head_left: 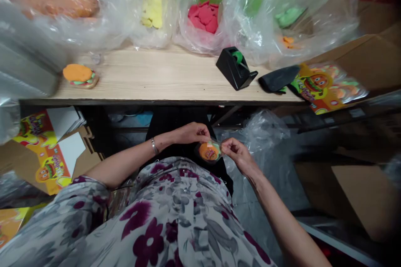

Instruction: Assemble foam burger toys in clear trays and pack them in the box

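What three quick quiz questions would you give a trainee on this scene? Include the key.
1. Which wears the metal bangle: the left hand or the right hand?
2. True or false: the black tape dispenser stands on the wooden tabletop.
3. What do the hands hold between them?
A) a roll of green tape
B) a burger-shaped toy in clear film
C) a cardboard sheet

Key: 1. left hand; 2. true; 3. B
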